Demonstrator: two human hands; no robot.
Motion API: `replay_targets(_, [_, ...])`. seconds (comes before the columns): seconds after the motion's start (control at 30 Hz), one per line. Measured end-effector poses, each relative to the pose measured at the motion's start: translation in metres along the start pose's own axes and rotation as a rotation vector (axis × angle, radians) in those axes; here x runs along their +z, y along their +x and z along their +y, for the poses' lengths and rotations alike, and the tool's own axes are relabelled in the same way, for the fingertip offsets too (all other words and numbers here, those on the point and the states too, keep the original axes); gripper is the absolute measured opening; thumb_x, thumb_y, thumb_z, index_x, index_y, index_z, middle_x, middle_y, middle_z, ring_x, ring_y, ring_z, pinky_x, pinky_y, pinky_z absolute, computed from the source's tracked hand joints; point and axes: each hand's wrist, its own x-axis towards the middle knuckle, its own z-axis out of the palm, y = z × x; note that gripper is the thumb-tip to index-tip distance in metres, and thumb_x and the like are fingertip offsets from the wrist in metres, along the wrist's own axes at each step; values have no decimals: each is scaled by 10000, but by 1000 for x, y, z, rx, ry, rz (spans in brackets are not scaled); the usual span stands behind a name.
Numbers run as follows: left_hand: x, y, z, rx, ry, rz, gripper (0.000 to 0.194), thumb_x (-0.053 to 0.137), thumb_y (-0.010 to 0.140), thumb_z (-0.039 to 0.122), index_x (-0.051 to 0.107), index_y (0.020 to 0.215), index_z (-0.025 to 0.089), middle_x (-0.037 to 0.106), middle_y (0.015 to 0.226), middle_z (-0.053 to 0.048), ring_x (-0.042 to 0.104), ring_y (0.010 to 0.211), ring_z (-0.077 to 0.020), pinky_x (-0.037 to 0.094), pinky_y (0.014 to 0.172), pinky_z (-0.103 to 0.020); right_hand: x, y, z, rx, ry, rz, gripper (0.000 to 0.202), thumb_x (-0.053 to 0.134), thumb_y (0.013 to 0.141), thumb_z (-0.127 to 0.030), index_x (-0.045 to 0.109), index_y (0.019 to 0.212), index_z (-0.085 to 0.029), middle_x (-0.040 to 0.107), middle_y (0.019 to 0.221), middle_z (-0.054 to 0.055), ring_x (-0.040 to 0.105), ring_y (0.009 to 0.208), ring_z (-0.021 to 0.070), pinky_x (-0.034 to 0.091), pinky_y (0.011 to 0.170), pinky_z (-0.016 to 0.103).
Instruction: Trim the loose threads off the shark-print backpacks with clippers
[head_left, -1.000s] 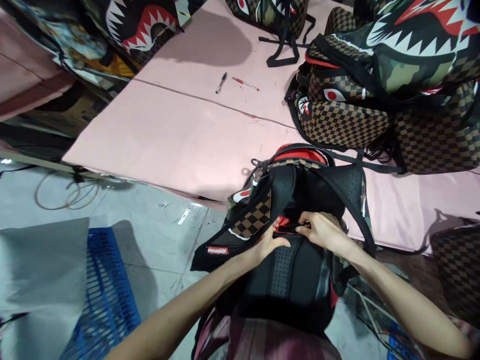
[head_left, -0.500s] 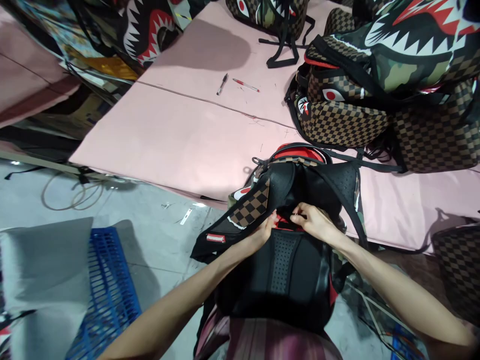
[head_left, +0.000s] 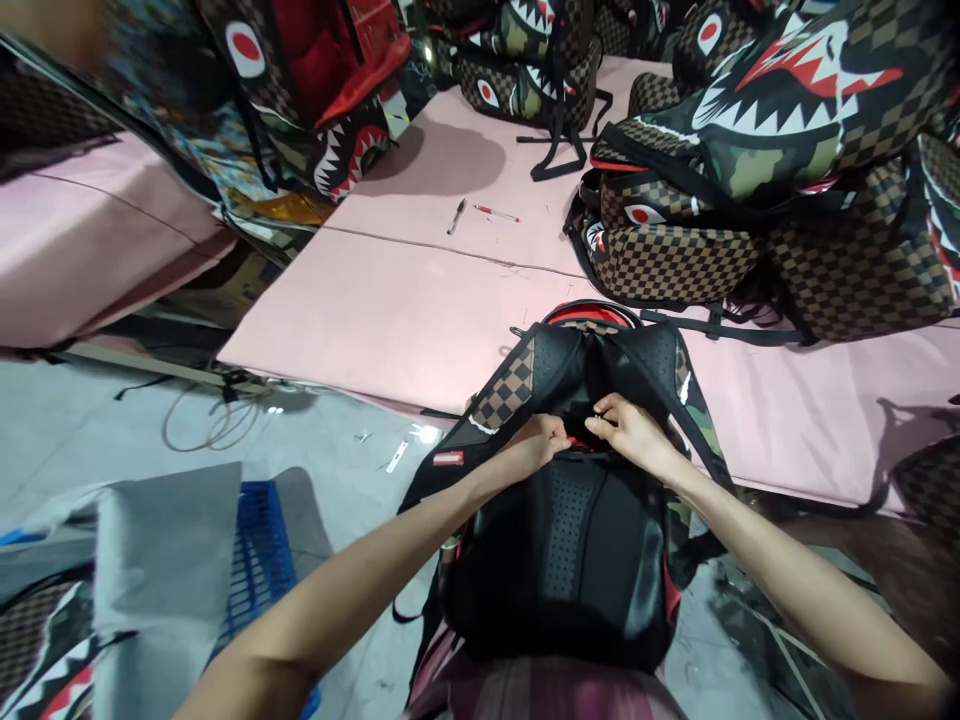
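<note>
I have the backpack by the edge of the pink table, back panel toward me, its front hidden. The left hand and right hand, a little apart, curl their fingers at its red-lined opening; I can't tell whether either is clamped on anything. The frame cuts off 1 red-lined bag at upper left.
</note>
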Motion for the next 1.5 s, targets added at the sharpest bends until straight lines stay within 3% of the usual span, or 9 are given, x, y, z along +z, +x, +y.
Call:
replay_targets(0.13, [15,-3,1,-71,60,153,212,448,805,276,514,636,165,488,569,26,466,556,-111,265,524,-243,-8,-11,-6,13,-268,-101,163,588,753,-380,642,773,-228,658,717,3,601,724,173,343,590,245])
replay_targets(0.27, [24,-3,-7,-33,31,219,205,416,830,273,456,656,172,453,596,35,430,585,-105,263,552,-246,-5,-10,-12,62,-293,-160,204,559,778,-417,661,768,-241,667,720,-5,613,717,161,343,565,231])
replay_targets(0.53, [19,-7,1,15,-54,277,217,396,827,260,425,628,178,434,612,28,439,629,-122,329,610,-256,-1,-8,-12,51,-317,-79,169,542,787,-343,647,735,-221,640,668,10,596,685,170,350,581,252])
replay_targets(0.77, [-7,-35,-1,447,-240,37,307,415,827,242,588,577,198,644,883,-21,507,967,-167,355,935,-302,-29,-9,21,-57,509,408,349,463,803,-487,573,971,-203,613,833,36,570,730,159,456,637,281])
replay_targets(0.9, [-16,-41,-7,497,-212,-92,271,597,740,254,562,473,217,630,645,-7,455,1109,-197,322,990,-309,-37,-29,44,-106,317,348,396,635,689,-461,603,1009,-231,623,963,51,574,930,213,447,857,369])
replay_targets(1.0, [-18,-39,-7,486,-193,-87,348,611,743,276,489,425,202,554,522,-12,475,1114,-208,336,972,-298,-35,-42,51,-214,81,273,293,641,712,-391,639,958,-232,612,1020,60,554,995,232,400,931,397])
replay_targets(1.2, [-17,4,16,366,-119,207,142,464,812,167,606,813,177,608,847,-21,568,805,-135,432,779,-249,-32,-41,49,-365,35,218,134,531,816,-288,626,759,-213,609,800,43,573,785,187,443,756,328])
replay_targets(1.37, [-16,66,39,444,335,20,145,684,674,244,635,805,206,615,891,-26,571,893,-208,419,793,-283,-32,-38,54,-385,30,207,125,517,804,-232,602,715,-207,594,784,37,562,750,175,432,717,312])
replay_targets(1.5, [-10,89,50,346,460,23,111,700,623,157,624,703,149,619,818,-89,595,839,-267,430,763,-336,-29,-36,63,-395,31,236,138,498,788,-200,596,692,-212,579,751,21,548,743,171,420,745,327])
